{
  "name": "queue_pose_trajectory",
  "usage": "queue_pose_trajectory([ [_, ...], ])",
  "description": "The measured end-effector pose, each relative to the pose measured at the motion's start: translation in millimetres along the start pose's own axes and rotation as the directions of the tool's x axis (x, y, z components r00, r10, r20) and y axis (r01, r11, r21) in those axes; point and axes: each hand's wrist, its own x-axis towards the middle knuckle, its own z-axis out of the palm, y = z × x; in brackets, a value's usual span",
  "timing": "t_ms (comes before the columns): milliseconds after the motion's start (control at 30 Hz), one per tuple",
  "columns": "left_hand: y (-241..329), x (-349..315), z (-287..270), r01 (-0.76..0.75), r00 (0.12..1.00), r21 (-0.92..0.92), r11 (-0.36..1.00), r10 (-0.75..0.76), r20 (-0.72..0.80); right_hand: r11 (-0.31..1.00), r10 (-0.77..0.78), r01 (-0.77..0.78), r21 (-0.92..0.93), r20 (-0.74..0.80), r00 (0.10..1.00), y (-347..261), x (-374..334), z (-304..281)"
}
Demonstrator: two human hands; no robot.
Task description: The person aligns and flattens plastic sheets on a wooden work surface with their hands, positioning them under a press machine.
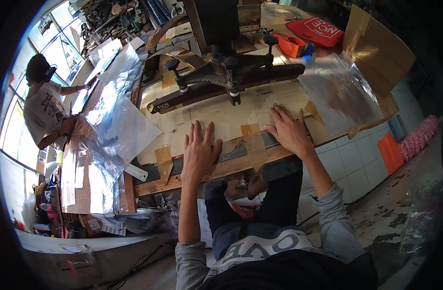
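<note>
My left hand (199, 150) lies flat, fingers stretched, near the front edge of a worn cream board (178, 126) on the bench. To the right, my right hand (290, 129) rests on the same board with its fingers spread and thumb out. Neither hand holds anything. Just beyond my fingertips, the long dark bar (202, 94) of a black machine head (214, 29) spans the board. Strips of brown tape (254, 145) run over the board's front edge between my hands. Whether a thin clear sheet lies under my palms, I cannot tell.
Clear plastic sheets (117, 125) cover the left table, where another person (47, 104) stands. At right lie a stack of clear plastic bags (340, 92), an open cardboard box (378, 50), an orange tape dispenser (290, 46) and a red bag (316, 31). A metal ruler (136, 172) lies front left.
</note>
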Motion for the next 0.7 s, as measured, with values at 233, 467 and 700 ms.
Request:
queue_pose_trajectory([
  [233,4.7,-9.5,-7.6,0.059,0.995,0.068,0.996,-0.064,0.075,1.000,-0.014,0.014,0.017,0.053,0.998,-4.8,-2.9,-1.4],
  [467,-3.1,1.3,-4.0,0.020,1.000,0.040,0.999,-0.021,0.016,0.998,-0.003,0.004,0.059,-0.018,1.000,-2.9,8.8,12.0],
  [700,-7.2,14.5,-0.8,0.014,1.000,0.019,1.000,-0.014,0.027,0.999,0.011,-0.008,0.052,-0.062,0.998,0.3,11.5,16.4],
])
